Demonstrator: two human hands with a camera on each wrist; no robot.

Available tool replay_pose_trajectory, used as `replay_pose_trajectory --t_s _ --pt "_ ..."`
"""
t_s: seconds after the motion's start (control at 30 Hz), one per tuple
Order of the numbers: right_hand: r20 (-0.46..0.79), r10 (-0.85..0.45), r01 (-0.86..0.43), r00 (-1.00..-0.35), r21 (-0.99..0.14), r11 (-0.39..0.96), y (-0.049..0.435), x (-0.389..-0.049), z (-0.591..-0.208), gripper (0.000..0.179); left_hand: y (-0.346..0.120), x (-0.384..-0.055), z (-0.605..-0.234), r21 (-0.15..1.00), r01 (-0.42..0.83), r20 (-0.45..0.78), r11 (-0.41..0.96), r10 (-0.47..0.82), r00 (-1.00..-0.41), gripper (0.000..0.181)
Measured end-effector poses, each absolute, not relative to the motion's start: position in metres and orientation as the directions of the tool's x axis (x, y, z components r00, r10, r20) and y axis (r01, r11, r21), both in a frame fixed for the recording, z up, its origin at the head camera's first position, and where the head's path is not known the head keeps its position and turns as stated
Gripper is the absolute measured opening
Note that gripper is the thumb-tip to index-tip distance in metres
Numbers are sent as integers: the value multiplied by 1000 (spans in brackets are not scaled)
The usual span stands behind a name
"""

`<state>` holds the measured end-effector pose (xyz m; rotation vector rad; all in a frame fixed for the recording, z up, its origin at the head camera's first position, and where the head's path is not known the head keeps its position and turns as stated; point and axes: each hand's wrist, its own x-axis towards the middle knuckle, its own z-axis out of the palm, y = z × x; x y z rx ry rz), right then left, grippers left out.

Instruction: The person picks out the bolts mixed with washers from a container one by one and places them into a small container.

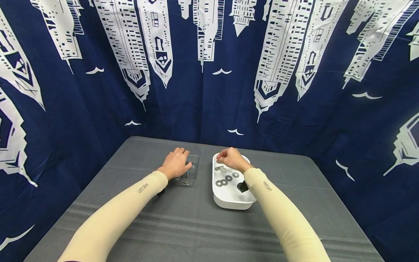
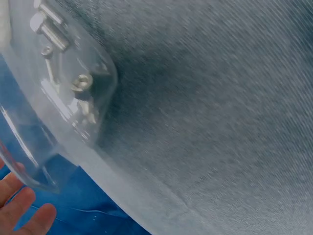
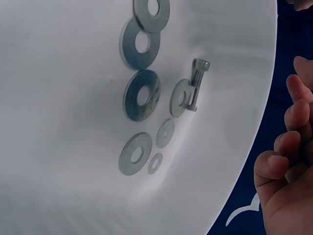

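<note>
In the head view my left hand [image 1: 176, 163] is over the left side of a clear plastic box [image 1: 193, 171], its fingers relaxed near the far rim. The left wrist view shows its fingertips [image 2: 29, 213] by the box wall; whether they touch it is unclear. Inside that box lie several bolts, among them a hex bolt [image 2: 49, 30] and a socket-head screw [image 2: 82, 88]. My right hand [image 1: 231, 159] hovers over the far end of a white tray [image 1: 234, 203], fingers curled; anything between its fingertips is hidden. Flat washers [image 3: 142, 95] and a socket-head bolt [image 3: 198, 84] lie in the tray.
Box and tray stand side by side on a grey cloth-covered table [image 1: 196, 225], with a gap between them. A dark blue curtain [image 1: 183, 109] with white printed buildings hangs behind the table and along its sides.
</note>
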<state>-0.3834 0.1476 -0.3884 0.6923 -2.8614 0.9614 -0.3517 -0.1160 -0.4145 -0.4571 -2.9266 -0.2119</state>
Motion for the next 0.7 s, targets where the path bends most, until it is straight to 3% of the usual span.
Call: replay_pose_trajectory --t_s 0.7 --pt "155 -331 -359 -931 -561 746 170 -384 -397 10 -83 -349 -410 130 362 215 923 330 -919 54"
